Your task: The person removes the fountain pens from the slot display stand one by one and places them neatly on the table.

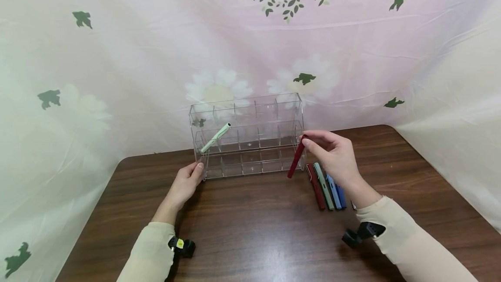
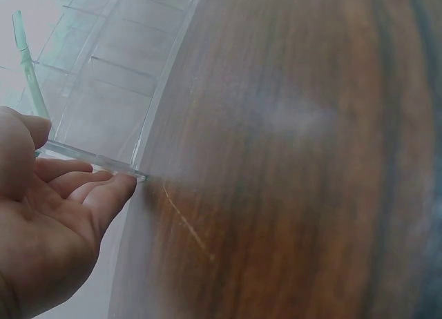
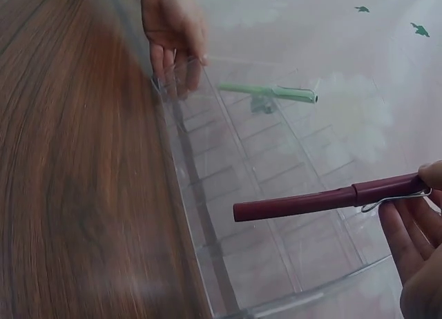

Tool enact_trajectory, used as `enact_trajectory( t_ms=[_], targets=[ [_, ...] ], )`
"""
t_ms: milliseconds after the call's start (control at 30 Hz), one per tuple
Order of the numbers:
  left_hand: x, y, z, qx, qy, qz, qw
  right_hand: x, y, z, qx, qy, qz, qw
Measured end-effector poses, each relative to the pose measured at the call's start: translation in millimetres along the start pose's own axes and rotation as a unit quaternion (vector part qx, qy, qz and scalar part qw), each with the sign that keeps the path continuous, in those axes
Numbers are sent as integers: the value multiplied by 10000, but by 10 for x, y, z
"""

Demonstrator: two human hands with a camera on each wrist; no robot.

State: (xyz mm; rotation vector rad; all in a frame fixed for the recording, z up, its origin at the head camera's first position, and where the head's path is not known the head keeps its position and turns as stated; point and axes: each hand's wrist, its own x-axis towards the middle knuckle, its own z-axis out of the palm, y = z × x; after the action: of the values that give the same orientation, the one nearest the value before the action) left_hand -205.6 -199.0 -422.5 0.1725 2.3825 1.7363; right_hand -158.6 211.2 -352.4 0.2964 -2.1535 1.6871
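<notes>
A clear plastic pen rack with stepped rows of compartments stands on the table. My left hand grips its side panel low at the left, thumb on one side and fingers on the other in the left wrist view. A light green pen leans in a left-hand compartment. My right hand pinches a dark red pen by its capped end, near the rack's right side. The pen's free end points down and to the left, in front of the rack. Its metal clip shows in the right wrist view.
Beside the rack on the right lie a dark red pen, a grey-green pen, a light blue pen and a darker blue pen. A printed cloth hangs behind the wooden table.
</notes>
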Motion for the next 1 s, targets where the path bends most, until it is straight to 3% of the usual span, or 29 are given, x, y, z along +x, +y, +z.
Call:
enact_trajectory(
  t_ms=[1000],
  targets=[
    [6,2,-3,74,15,-23,10000,-132,127,-463,-924,313,-11,9952]
  ],
)
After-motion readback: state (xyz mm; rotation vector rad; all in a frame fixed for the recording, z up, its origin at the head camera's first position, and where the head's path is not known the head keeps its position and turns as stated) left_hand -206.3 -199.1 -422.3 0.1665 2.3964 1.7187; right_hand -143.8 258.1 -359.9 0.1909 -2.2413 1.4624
